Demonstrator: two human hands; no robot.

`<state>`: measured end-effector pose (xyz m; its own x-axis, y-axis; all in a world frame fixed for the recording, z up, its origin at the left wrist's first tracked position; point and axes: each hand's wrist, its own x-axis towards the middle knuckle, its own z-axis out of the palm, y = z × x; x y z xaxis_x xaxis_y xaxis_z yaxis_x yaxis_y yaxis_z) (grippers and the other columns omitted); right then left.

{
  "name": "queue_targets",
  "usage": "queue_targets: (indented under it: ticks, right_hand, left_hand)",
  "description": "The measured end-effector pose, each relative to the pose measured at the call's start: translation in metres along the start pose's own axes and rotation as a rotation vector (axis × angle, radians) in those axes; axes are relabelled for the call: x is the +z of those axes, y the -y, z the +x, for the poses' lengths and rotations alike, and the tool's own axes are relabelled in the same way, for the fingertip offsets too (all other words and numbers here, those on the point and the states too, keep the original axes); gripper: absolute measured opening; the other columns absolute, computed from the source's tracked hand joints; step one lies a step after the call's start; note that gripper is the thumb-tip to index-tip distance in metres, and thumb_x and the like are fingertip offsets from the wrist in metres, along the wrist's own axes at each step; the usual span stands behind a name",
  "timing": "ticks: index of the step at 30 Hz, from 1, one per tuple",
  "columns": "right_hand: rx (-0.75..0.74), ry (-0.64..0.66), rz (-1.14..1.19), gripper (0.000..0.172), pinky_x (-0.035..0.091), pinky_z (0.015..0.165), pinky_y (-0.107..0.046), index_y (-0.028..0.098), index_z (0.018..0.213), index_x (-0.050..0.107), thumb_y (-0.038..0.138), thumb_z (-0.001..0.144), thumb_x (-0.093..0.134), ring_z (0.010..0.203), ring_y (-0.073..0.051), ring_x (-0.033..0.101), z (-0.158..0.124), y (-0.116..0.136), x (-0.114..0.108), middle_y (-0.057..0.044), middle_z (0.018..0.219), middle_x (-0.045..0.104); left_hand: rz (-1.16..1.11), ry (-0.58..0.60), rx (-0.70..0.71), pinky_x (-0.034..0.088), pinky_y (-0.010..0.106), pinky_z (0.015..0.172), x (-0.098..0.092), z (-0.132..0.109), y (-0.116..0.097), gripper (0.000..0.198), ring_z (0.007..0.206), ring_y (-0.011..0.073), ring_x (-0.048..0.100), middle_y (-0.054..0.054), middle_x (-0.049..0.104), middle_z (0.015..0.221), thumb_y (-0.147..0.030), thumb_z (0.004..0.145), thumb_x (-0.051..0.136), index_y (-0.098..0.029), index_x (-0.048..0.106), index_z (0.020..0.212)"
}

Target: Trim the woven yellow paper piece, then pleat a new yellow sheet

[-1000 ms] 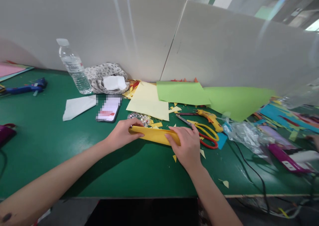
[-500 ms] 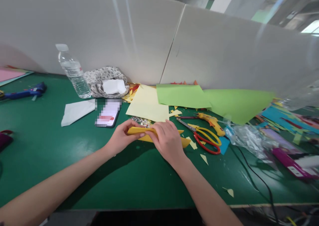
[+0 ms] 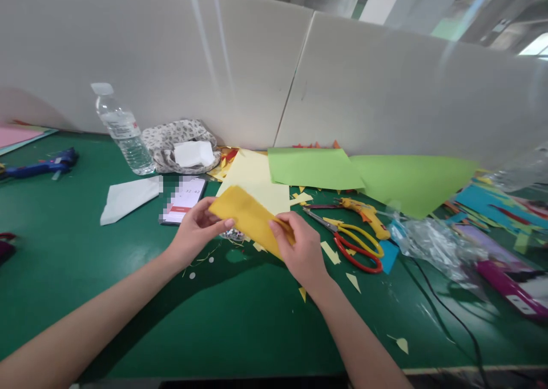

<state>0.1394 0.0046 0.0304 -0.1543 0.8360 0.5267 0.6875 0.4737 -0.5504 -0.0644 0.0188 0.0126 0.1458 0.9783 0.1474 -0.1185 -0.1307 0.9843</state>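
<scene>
A folded strip of yellow felt or paper (image 3: 248, 216) is held in the air between both hands, slanting down to the right. My left hand (image 3: 197, 224) pinches its left end, thumb in front and fingers behind. At the other end my right hand (image 3: 298, 245) grips the strip, which bends into a fold beside the thumb. Below it a small heap of shiny bits (image 3: 233, 233) shows in part. Scissors (image 3: 351, 237) with one red and one yellow handle lie right of my right hand, by a yellow glue gun (image 3: 368, 215).
Cream paper (image 3: 252, 175) and green sheets (image 3: 314, 167) lie at the back against the partition. A phone (image 3: 185, 199), a white tissue (image 3: 128, 197) and a water bottle (image 3: 126, 135) stand or lie left. Crumpled clear plastic (image 3: 436, 240), a black cable (image 3: 449, 315) and a blue tool (image 3: 47, 163) are farther out.
The yellow piece was edge-on and low over the table; now it is raised and turned with its broad face towards me. A small yellow scrap shows below my right hand.
</scene>
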Motion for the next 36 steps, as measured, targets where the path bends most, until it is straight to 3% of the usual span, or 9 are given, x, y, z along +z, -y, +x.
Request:
queue_targets:
  ticks: [3, 6, 10, 14, 16, 25, 31, 36]
  right_hand:
    - [0.186, -0.063, 0.243, 0.017, 0.047, 0.061, -0.025, 0.02, 0.087, 0.052, 0.036, 0.087, 0.047, 0.071, -0.016, 0.061, -0.003, 0.004, 0.005, -0.005, 0.08, 0.063]
    - [0.268, -0.064, 0.382, 0.02, 0.049, 0.061, -0.026, 0.02, 0.092, 0.05, 0.039, 0.087, 0.046, 0.074, -0.017, 0.062, -0.007, 0.008, 0.011, -0.006, 0.086, 0.064]
    - [0.27, 0.047, 0.346, 0.023, 0.045, 0.055, -0.024, 0.021, 0.091, 0.051, 0.041, 0.088, 0.042, 0.068, -0.015, 0.059, -0.011, 0.009, 0.013, -0.004, 0.08, 0.063]
    - [0.234, 0.131, 0.232, 0.029, 0.036, 0.046, -0.022, 0.02, 0.07, 0.047, 0.043, 0.087, 0.043, 0.053, -0.012, 0.049, -0.012, 0.006, 0.014, 0.001, 0.06, 0.054]
    - [0.251, 0.141, 0.261, 0.031, 0.034, 0.045, -0.022, 0.02, 0.069, 0.044, 0.044, 0.089, 0.039, 0.05, -0.011, 0.046, -0.011, 0.004, 0.017, 0.002, 0.057, 0.05]
    - [0.188, 0.267, 0.259, 0.032, 0.042, 0.053, -0.024, 0.02, 0.088, 0.053, 0.039, 0.093, 0.029, 0.067, -0.016, 0.059, -0.014, 0.009, 0.026, -0.005, 0.079, 0.063]
    - [0.151, 0.354, 0.168, 0.034, 0.043, 0.056, -0.026, 0.019, 0.103, 0.053, 0.039, 0.094, 0.027, 0.073, -0.018, 0.06, -0.015, 0.011, 0.023, -0.007, 0.088, 0.065]
    - [0.125, 0.336, 0.14, 0.037, 0.043, 0.057, -0.026, 0.019, 0.117, 0.049, 0.038, 0.094, 0.026, 0.073, -0.019, 0.062, -0.017, 0.01, 0.02, -0.009, 0.091, 0.066]
  left_hand:
    - [-0.117, 0.192, -0.005, 0.05, 0.036, 0.086, 0.015, -0.008, 0.003, 0.055, 0.105, 0.0214, 0.057, 0.008, 0.059, 0.114, -0.024, 0.066, 0.072, -0.022, 0.043, 0.112]
    - [-0.066, 0.359, -0.082, 0.046, 0.037, 0.094, 0.033, -0.02, 0.005, 0.051, 0.116, 0.0228, 0.049, 0.009, 0.049, 0.129, -0.023, 0.074, 0.065, -0.023, 0.041, 0.119]
    - [-0.071, 0.262, -0.122, 0.046, 0.036, 0.094, 0.04, -0.025, 0.005, 0.042, 0.118, 0.022, 0.048, 0.009, 0.046, 0.132, -0.025, 0.08, 0.057, -0.022, 0.042, 0.119]
    - [-0.066, 0.198, -0.176, 0.053, 0.033, 0.079, 0.032, -0.022, 0.004, 0.039, 0.107, 0.0225, 0.055, 0.009, 0.054, 0.122, -0.026, 0.079, 0.058, -0.021, 0.044, 0.115]
    - [-0.074, 0.205, -0.203, 0.054, 0.031, 0.072, 0.03, -0.022, 0.003, 0.04, 0.104, 0.023, 0.057, 0.01, 0.056, 0.119, -0.026, 0.078, 0.059, -0.021, 0.045, 0.114]
    - [-0.129, 0.198, -0.266, 0.049, 0.038, 0.09, 0.03, -0.024, 0.002, 0.047, 0.11, 0.0247, 0.055, 0.009, 0.055, 0.124, -0.021, 0.07, 0.065, -0.021, 0.045, 0.113]
    - [-0.174, 0.184, -0.268, 0.048, 0.04, 0.09, 0.03, -0.024, 0.006, 0.045, 0.108, 0.0247, 0.057, 0.009, 0.057, 0.121, -0.02, 0.069, 0.066, -0.02, 0.045, 0.109]
    - [-0.182, 0.228, -0.275, 0.047, 0.039, 0.091, 0.031, -0.027, 0.005, 0.045, 0.109, 0.0249, 0.056, 0.008, 0.058, 0.12, -0.02, 0.071, 0.067, -0.02, 0.046, 0.111]
